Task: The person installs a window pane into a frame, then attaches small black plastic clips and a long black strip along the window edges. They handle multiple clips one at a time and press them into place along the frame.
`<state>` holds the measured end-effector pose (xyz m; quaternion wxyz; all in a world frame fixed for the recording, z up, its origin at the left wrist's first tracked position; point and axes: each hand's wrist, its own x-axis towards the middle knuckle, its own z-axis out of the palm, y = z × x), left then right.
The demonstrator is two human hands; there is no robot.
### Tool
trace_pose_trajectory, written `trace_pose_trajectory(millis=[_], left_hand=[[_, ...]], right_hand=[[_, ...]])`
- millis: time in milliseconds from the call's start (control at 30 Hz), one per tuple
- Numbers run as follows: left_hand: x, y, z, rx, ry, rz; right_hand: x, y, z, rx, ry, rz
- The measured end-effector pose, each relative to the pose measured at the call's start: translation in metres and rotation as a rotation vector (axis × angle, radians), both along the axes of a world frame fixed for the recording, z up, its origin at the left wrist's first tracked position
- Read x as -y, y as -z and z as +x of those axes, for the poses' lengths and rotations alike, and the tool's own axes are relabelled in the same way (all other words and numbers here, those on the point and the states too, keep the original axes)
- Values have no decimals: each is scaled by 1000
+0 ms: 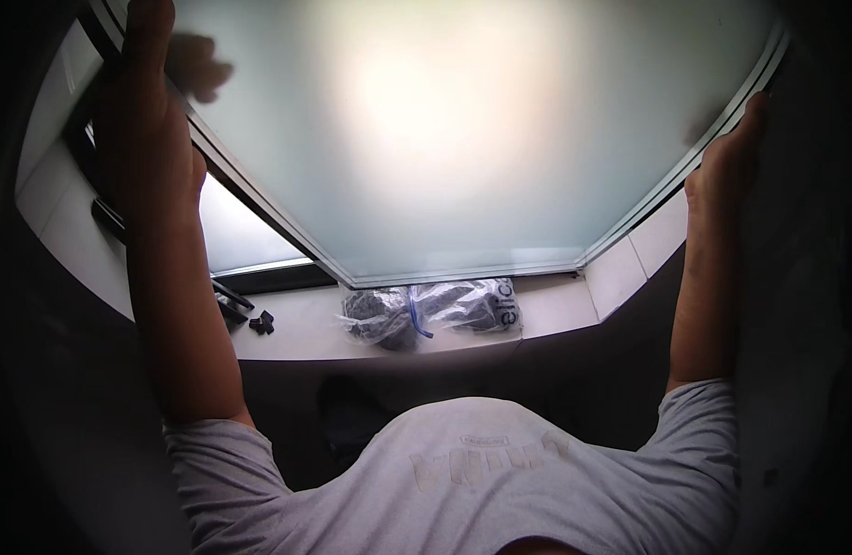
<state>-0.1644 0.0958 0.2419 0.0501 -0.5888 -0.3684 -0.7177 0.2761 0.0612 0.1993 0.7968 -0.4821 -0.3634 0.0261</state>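
Observation:
A large frosted glass window panel [352, 157] in a slim metal frame fills the upper middle of the view, tilted, its lower edge just above a pale ledge. My left hand [153, 120] is closed round the panel's left edge; its fingertips show blurred through the glass. On the opposite side, my right hand [729, 162] grips the right edge, thumb along the frame. Behind the glass there, a faint dark patch appears near its fingers. Both arms are raised and spread wide.
The tiled ledge [555, 310] runs below the panel. On it lie a clear plastic bag [380, 319] with dark contents and a blue strip, and small black pieces [262, 322]. Another bright pane [245, 227] in a dark frame stands behind, at left. Tiled wall flanks the opening.

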Motion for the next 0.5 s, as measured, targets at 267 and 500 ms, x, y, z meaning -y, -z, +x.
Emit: trace_pose_trajectory(millis=[267,500], left_hand=[[-24,18,16,-331,-441,51],[-33,31,36,-282,-420,109]], right_hand=[[0,7,-4,68,94,57],[-22,22,21,123,133,77]])
